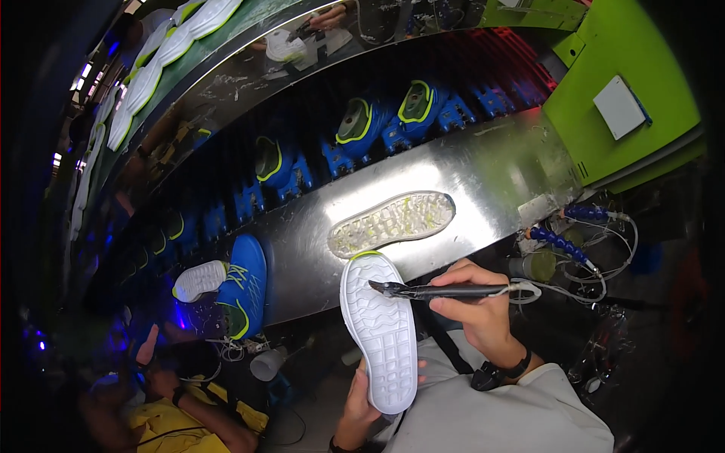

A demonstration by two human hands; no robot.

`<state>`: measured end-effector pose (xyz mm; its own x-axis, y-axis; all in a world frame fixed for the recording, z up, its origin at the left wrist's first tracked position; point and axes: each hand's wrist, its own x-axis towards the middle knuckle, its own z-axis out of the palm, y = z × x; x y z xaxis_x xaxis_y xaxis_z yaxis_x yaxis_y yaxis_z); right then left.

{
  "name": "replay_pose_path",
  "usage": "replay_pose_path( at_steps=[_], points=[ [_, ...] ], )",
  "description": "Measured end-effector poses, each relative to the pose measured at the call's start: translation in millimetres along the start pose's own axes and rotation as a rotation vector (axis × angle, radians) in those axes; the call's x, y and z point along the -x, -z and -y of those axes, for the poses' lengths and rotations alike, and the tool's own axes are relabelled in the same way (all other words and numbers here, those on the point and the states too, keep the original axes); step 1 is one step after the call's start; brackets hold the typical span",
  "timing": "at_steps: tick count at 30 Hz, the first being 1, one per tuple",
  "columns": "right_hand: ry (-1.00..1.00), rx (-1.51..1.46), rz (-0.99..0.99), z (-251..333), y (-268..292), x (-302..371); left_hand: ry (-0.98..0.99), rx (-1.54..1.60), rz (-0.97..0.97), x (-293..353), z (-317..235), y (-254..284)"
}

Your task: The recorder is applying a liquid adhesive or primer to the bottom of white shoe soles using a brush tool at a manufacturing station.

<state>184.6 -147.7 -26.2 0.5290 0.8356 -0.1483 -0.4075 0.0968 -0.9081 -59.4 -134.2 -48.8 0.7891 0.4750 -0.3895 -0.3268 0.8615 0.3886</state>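
A white shoe sole (pixel 389 359) with a grid and zigzag relief and a lime-edged toe is held near its heel by my left hand (pixel 359 399). The fingers of that hand wrap round both edges, partly hidden beneath. My right hand (pixel 483 317) grips a black brush (pixel 415 291) with a thin hose at its back end. The brush's dark tip is over the sole's toe half, seemingly touching it. Just beyond the toe, a sole-shaped pad (pixel 393 223), beige and crusted with whitish and lime residue, lies on the metal bench (pixel 302 260).
On the bench's left lie a blue shoe (pixel 246 275) and another white sole (pixel 200 281). Blue shoes (pixel 355 124) stand on a rack behind. A lime cabinet (pixel 619 68) and blue jointed hoses (pixel 559 241) are at right. A co-worker's yellow-clad arm (pixel 215 419) is lower left.
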Motion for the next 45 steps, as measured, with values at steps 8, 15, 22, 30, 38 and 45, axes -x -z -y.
replay_pose_path(
  at_steps=[8, 15, 22, 30, 38, 45],
  points=[
    [0.668, 0.549, 0.293, -1, -50, -13, -0.076, -0.139, -0.212, 1, 5, -9],
    [0.476, 0.365, 0.357, 6, -45, 4, -0.351, 0.133, -0.221, 0, -4, 4],
    [0.382, 0.226, 0.461, 8, -32, 30, -0.396, 0.187, -0.073, -46, -24, -31],
    [0.174, 0.067, 0.571, 26, -6, 29, 0.121, 0.359, -0.023, -55, -62, -50],
    [0.161, 0.026, 0.506, 6, -34, 33, 0.39, -0.389, -0.185, -49, -119, -67],
    [0.015, -0.232, 1.095, -17, -69, 33, -0.189, -0.437, -0.403, 27, -178, -65]
  ],
)
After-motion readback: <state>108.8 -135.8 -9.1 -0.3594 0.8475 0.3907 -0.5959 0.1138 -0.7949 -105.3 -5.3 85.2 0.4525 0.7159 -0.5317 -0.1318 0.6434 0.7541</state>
